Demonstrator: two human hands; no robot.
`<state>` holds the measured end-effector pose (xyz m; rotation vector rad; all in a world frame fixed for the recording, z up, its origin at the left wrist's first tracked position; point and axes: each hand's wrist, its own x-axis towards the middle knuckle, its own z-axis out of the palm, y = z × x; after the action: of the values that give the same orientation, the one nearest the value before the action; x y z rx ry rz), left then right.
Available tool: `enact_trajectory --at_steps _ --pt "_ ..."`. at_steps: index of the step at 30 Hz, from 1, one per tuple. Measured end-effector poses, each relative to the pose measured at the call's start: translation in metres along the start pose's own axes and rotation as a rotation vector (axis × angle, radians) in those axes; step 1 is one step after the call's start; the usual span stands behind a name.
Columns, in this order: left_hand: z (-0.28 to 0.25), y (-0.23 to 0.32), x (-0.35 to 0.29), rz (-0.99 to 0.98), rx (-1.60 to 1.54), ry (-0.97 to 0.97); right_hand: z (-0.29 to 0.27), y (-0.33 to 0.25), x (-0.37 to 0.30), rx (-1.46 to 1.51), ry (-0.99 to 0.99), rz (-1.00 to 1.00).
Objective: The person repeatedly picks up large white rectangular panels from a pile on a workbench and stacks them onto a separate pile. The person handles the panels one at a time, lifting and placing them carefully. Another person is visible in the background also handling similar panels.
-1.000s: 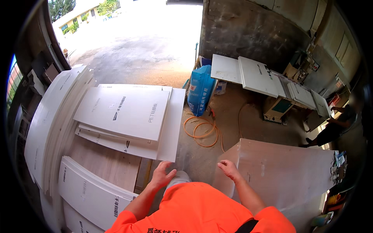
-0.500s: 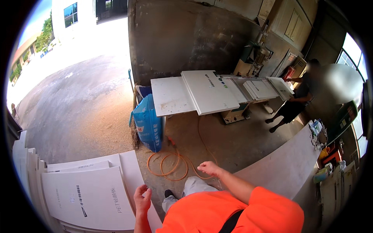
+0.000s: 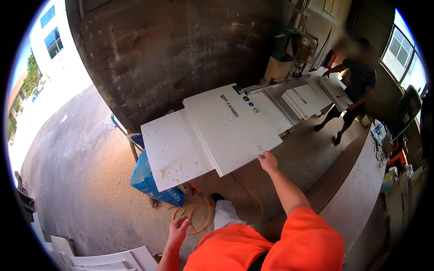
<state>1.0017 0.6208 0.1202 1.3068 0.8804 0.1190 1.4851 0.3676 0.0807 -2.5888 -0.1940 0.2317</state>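
Note:
My right hand (image 3: pixel 267 161) reaches forward to the near edge of a large white panel (image 3: pixel 228 131). Its fingers are closed at that edge, close to the right corner; the fingertips are partly hidden. The panel lies on top of another white panel, with printing and small round coloured marks on its upper face. A wider white board (image 3: pixel 174 149) sticks out from under the stack to the left. My left hand (image 3: pixel 179 229) hangs low in front of my body, holding nothing, its fingers loosely bent and apart.
A co-worker (image 3: pixel 357 81) at the bench's far right holds a white board (image 3: pixel 334 92). More panels (image 3: pixel 300 100) lie on the bench between us. A blue sack (image 3: pixel 151 178) and an orange hose (image 3: pixel 199 231) are on the floor. White boards (image 3: pixel 106 261) are stacked lower left.
I have stepped closer to the bench. My right hand has moved forward and up to the panel's edge. The co-worker's board is now raised and tilted. My left hand stays low and unloaded.

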Motion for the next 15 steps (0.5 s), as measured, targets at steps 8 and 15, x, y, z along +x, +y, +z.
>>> enact_trajectory --at_steps 8,15 --pt "0.175 0.042 0.252 -0.426 -0.224 -0.167 -0.037 0.035 0.177 -0.279 0.018 0.250" --pt "0.209 0.022 0.266 -0.318 -0.222 -0.050 -0.056 0.034 0.187 -0.130 -0.230 0.276"
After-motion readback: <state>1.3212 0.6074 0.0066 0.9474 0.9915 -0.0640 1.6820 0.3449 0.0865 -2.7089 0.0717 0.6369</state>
